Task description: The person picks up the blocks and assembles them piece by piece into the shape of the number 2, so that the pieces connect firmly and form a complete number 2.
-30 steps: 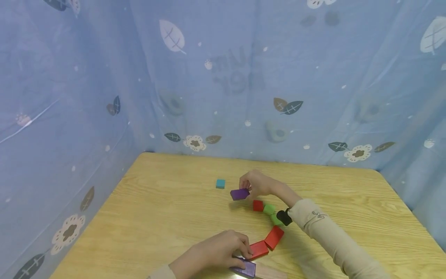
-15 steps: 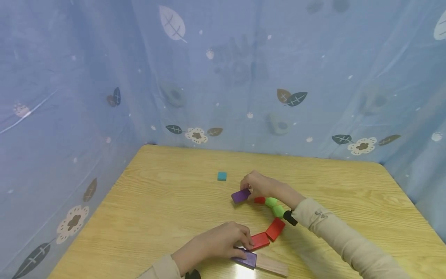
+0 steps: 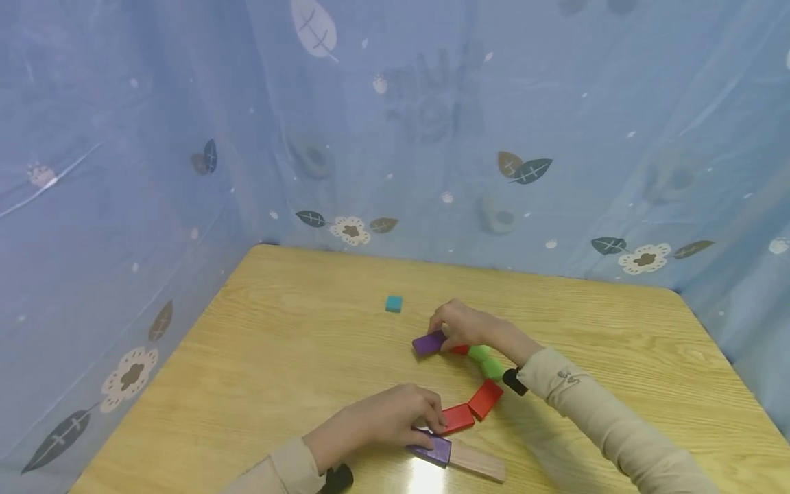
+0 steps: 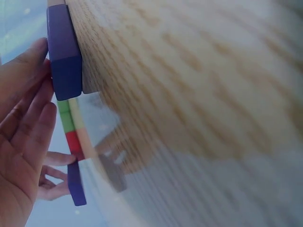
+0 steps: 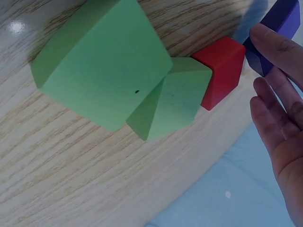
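Observation:
My right hand (image 3: pixel 459 324) pinches a purple block (image 3: pixel 428 343) between thumb and fingers, its end close to a small red block (image 5: pixel 223 71). Beyond that red block run two green blocks (image 5: pixel 106 66), (image 5: pixel 173 99). Two longer red blocks (image 3: pixel 459 417), (image 3: pixel 485 398) continue the curve toward me. My left hand (image 3: pixel 398 415) rests over the near end, thumb on a second purple block (image 3: pixel 437 451) and fingertips at the nearer long red block. In the left wrist view, its fingers (image 4: pixel 35 137) are extended alongside the purple block (image 4: pixel 66 52). A plain wooden block (image 3: pixel 478 460) meets that purple block's right end.
A small turquoise block (image 3: pixel 393 304) lies alone farther back on the wood-grain table (image 3: pixel 296 329). A blue patterned curtain (image 3: pixel 395 137) hangs behind the table and along its left side. Light glares on the tabletop at the front.
My right hand has lowered the purple block and brought its end closer to the small red block. The left hand stays at the near blocks. The head view has tilted down slightly.

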Demonstrator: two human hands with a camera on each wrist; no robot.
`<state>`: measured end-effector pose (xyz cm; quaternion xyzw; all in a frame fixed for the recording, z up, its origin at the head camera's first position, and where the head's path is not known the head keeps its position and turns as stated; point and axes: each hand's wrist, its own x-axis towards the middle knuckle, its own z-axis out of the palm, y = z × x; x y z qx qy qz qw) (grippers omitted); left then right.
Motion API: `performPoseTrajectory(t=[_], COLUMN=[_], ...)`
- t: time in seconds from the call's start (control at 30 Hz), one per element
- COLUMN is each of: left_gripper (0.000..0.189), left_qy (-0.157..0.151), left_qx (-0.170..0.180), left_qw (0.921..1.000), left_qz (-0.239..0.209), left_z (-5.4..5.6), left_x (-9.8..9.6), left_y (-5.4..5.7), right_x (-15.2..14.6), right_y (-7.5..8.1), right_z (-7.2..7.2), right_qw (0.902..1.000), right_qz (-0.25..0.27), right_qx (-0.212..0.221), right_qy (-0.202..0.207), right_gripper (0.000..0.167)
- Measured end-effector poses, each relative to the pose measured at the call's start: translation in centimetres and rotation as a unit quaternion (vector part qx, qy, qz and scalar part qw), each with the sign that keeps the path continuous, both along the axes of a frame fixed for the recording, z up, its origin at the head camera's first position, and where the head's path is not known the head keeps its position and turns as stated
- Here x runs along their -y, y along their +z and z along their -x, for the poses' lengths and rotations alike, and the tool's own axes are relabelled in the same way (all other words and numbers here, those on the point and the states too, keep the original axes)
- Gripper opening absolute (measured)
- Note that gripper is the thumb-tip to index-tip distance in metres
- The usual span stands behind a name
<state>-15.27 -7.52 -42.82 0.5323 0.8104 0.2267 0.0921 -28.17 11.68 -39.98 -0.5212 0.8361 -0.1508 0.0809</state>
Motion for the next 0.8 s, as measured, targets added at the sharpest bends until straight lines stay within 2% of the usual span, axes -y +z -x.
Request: performPoseTrajectory(t=[0.3, 0.5, 0.8], left_gripper=[0.019, 0.020, 0.019], left_qy=[-0.002, -0.008, -0.002], left_qx=[-0.005, -0.008, -0.008], left_qw=[1.0000, 0.9999, 1.0000], left_qz=[-0.001, 0.000, 0.003], left_z=[-0.01, 0.02, -0.09], left_x=[0.04, -0.20, -0.12], left_y=[-0.07, -0.01, 0.04], right_x=[0.09, -0.48, -0.52], right_y=[-0.41, -0.52, -0.41], right_z=[0.02, -0.15, -0.27], right_qw=[0.9998, 0.9999, 0.9995], right_qz=[-0.010, -0.010, -0.015], right_qx=[-0.013, 0.008, 0.025], right_qy=[0.013, -0.003, -0.010], right_gripper=[0.025, 0.025, 0.027])
